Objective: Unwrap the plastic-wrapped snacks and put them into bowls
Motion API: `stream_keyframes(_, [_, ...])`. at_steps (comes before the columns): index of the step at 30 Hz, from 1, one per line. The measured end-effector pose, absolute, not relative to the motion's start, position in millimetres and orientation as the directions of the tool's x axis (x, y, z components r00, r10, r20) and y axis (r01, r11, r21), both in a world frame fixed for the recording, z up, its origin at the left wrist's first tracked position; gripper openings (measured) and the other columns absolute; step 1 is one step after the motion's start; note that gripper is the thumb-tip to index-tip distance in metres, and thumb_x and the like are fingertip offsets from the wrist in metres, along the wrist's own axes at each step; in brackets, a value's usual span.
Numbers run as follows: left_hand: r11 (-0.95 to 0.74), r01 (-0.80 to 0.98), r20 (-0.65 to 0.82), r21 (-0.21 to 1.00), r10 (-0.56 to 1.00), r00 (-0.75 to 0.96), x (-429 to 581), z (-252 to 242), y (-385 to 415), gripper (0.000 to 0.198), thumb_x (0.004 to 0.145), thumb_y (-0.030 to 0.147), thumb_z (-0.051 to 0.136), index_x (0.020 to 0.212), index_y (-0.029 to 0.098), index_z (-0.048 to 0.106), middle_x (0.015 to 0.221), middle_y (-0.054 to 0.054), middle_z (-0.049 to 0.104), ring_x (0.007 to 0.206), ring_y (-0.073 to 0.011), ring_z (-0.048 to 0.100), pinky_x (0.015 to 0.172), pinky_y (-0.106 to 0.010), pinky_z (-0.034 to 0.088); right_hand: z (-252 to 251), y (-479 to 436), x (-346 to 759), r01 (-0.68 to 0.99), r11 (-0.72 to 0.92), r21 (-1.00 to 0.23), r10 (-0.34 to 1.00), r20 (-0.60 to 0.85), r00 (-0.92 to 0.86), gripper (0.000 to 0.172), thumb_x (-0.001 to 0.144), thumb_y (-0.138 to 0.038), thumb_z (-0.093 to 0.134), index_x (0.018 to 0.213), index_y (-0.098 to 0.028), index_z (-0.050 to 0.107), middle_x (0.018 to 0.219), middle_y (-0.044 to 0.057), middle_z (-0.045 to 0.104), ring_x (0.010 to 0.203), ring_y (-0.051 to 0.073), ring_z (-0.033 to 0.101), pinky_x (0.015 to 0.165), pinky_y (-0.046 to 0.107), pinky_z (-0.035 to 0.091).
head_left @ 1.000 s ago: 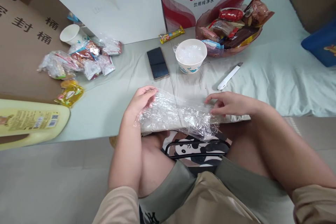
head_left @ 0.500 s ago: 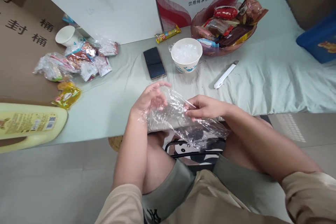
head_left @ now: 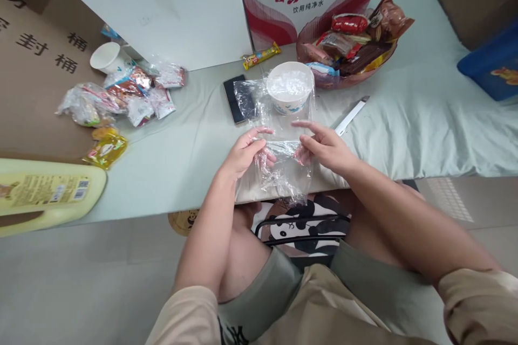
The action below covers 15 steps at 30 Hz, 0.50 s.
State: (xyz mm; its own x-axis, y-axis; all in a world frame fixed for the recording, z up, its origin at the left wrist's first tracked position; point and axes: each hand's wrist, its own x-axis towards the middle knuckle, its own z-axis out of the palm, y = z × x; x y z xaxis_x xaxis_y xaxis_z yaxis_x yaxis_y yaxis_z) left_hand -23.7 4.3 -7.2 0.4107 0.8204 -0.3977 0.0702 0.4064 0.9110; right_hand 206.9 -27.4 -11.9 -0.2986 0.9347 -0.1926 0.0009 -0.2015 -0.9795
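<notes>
A sheet of clear plastic film [head_left: 283, 150] is stretched between my hands, its far part spread over the phone and against the paper bowl. My left hand [head_left: 250, 152] pinches it on one side with thumb and fingers. On the other side my right hand [head_left: 324, 145] grips it, index finger stretched toward the bowl. The white paper bowl [head_left: 289, 105] with a blue pattern stands upright just beyond my hands, with clear crumpled plastic in its top. Partly under the film lies a dark phone [head_left: 237, 102]. A white utility knife [head_left: 351, 115] rests to the right of the bowl.
Behind the bowl are a pink glass dish [head_left: 348, 80] of packaged snacks and a yellow snack stick [head_left: 261, 56]. Cartons [head_left: 162, 16] line the back. At left sit wrapped snacks [head_left: 125, 86], another paper cup [head_left: 107, 57] and a yellow jug [head_left: 52, 191]. A blue container [head_left: 489, 67] stands right.
Both hands now hold the film taut, where it hung loose and crumpled before. Its far part has spread forward over the phone and bowl. My left hand has moved slightly right and closed on it.
</notes>
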Motion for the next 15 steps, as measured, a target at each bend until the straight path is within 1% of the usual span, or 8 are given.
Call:
stream_keyframes(2, [0.397, -0.003, -0.363, 0.918, 0.842, 0.400, -30.6, -2.2, 2.1, 0.044, 0.078, 0.041, 0.073, 0.118, 0.025, 0.061, 0.054, 0.006, 0.063, 0.049, -0.0190, 0.066, 0.047, -0.029, 0.052, -10.6, -29.9, 212.9, -0.079, -0.170, -0.982, 0.933, -0.135, -0.333, 0.067, 0.092, -0.055, 0.063, 0.150, -0.028, 0.042, 0.076, -0.001, 0.072, 0.061, 0.017, 0.069, 0.057, 0.029, 0.055])
stream_keyframes(3, [0.393, -0.034, -0.350, 0.919, 0.852, 0.389, -33.8, 0.0, 0.8, 0.040, 0.076, 0.041, 0.073, 0.112, 0.026, 0.063, 0.052, 0.006, 0.060, 0.049, -0.0193, 0.066, 0.047, -0.029, 0.052, -9.7, -31.0, 215.3, -0.116, -0.158, -0.981, 0.928, -0.107, -0.358, 0.062, 0.092, -0.054, 0.062, 0.146, -0.030, 0.046, 0.080, 0.000, 0.073, 0.063, 0.017, 0.069, 0.059, 0.030, 0.056])
stream_keyframes(6, [0.392, -0.087, -0.332, 0.916, 0.862, 0.384, -40.7, 2.0, 0.4, 0.024, 0.070, 0.040, 0.073, 0.083, 0.021, 0.066, 0.055, 0.001, 0.063, 0.054, -0.0203, 0.067, 0.050, -0.033, 0.054, -8.1, -30.9, 220.0, -0.142, -0.118, -0.983, 0.892, -0.042, -0.450, 0.029, 0.091, -0.047, 0.060, 0.106, -0.024, 0.068, 0.086, 0.004, 0.074, 0.070, 0.018, 0.069, 0.068, 0.035, 0.058])
stream_keyframes(8, [0.400, -0.077, -0.334, 0.913, 0.843, 0.422, -42.4, -1.4, 4.4, 0.028, 0.069, 0.046, 0.068, 0.069, 0.018, 0.066, 0.061, -0.005, 0.067, 0.058, -0.0216, 0.068, 0.055, -0.037, 0.056, -9.0, -27.9, 220.7, -0.081, -0.086, -0.993, 0.874, -0.036, -0.484, 0.026, 0.089, -0.040, 0.055, 0.083, -0.019, 0.068, 0.087, 0.008, 0.072, 0.079, 0.021, 0.069, 0.075, 0.038, 0.059])
stream_keyframes(9, [0.397, -0.051, -0.337, 0.916, 0.834, 0.438, -42.3, -4.3, 7.2, 0.036, 0.072, 0.051, 0.064, 0.064, 0.017, 0.066, 0.062, -0.008, 0.068, 0.059, -0.0217, 0.068, 0.057, -0.037, 0.056, -10.3, -26.0, 220.2, -0.040, -0.078, -0.996, 0.878, -0.049, -0.476, 0.027, 0.089, -0.038, 0.052, 0.078, -0.018, 0.067, 0.092, 0.011, 0.071, 0.086, 0.023, 0.069, 0.078, 0.039, 0.059])
stream_keyframes(11, [0.340, 0.038, -0.326, 0.940, 0.855, 0.403, -40.3, -10.8, 12.2, 0.048, 0.078, 0.060, 0.057, 0.058, 0.017, 0.065, 0.062, -0.009, 0.068, 0.060, -0.0198, 0.066, 0.061, -0.035, 0.054, -15.0, -22.3, 217.7, 0.020, -0.087, -0.996, 0.922, -0.088, -0.377, 0.027, 0.090, -0.039, 0.049, 0.087, -0.018, 0.066, 0.110, 0.014, 0.068, 0.099, 0.025, 0.068, 0.079, 0.039, 0.059])
stream_keyframes(13, [0.220, 0.150, -0.257, 0.964, 0.915, 0.310, -36.8, -16.2, 14.1, 0.044, 0.078, 0.057, 0.064, 0.059, 0.017, 0.063, 0.065, -0.007, 0.068, 0.062, -0.0162, 0.064, 0.063, -0.031, 0.052, -21.8, -20.3, 214.0, 0.060, -0.126, -0.990, 0.960, -0.136, -0.244, 0.035, 0.090, -0.043, 0.054, 0.115, -0.020, 0.060, 0.129, 0.015, 0.061, 0.099, 0.023, 0.069, 0.077, 0.037, 0.059])
stream_keyframes(15, [0.119, 0.193, -0.165, 0.974, 0.956, 0.244, -33.3, -18.7, 12.6, 0.028, 0.073, 0.044, 0.076, 0.073, 0.018, 0.063, 0.077, -0.003, 0.071, 0.069, -0.0140, 0.065, 0.067, -0.027, 0.051, -28.9, -20.0, 210.9, 0.094, -0.151, -0.984, 0.971, -0.165, -0.173, 0.066, 0.084, -0.043, 0.066, 0.142, -0.026, 0.039, 0.132, 0.013, 0.058, 0.088, 0.019, 0.069, 0.074, 0.036, 0.060])
